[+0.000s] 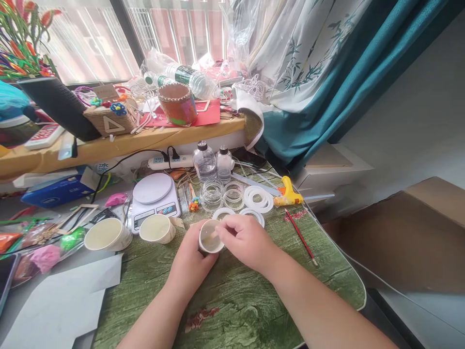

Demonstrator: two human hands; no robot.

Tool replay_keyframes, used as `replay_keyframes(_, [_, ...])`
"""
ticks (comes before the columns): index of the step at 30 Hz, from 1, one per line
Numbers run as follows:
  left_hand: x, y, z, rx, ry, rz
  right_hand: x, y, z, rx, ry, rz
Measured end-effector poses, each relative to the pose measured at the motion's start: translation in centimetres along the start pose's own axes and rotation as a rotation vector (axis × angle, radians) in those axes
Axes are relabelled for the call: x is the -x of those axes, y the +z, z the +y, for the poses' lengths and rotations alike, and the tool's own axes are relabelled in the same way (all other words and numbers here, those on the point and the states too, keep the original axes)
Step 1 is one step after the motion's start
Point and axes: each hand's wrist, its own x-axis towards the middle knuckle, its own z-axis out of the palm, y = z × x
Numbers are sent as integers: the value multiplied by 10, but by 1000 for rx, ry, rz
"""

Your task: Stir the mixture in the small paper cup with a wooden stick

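Note:
My left hand (192, 259) is wrapped round a small paper cup (211, 246), tilted so its inside faces me. In my right hand (247, 240) a thin wooden stick (212, 236) is pinched, its lower end inside the cup, where some clear liquid seems to lie. Two wider paper cups stand to the left: a nearer cup (157, 229) and a larger cup (108, 235). Just beyond my hands lie white ring moulds (258, 199) and clear rings (211, 194). Two clear bottles with black caps, one a bottle (205, 165), stand behind them.
A white kitchen scale (154, 198) sits behind the cups. At right lie a yellow glue gun (288, 192) and a red pencil (301, 237). White paper (65, 300) covers the left front. A cluttered sill (203, 128) runs along the back; a cardboard box (407, 232) stands off the table's right edge.

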Motion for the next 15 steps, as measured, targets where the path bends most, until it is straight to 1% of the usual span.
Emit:
replay_keyframes(2, [0, 0, 0, -9, -3, -1, 0, 0, 0, 21, 14, 57])
replay_keyframes(5, [0, -1, 2, -19, -5, -1, 0, 0, 0, -18, 17, 20])
replay_keyframes(8, [0, -1, 5, -9, -11, -6, 0, -1, 0, 14, 5, 58])
replay_keyframes(11, [0, -2, 6, -11, -23, -16, 0, 0, 1, 22, 20, 4])
replay_keyframes(15, [1, -1, 7, -20, -11, 3, 1, 1, 1, 65, 21, 32])
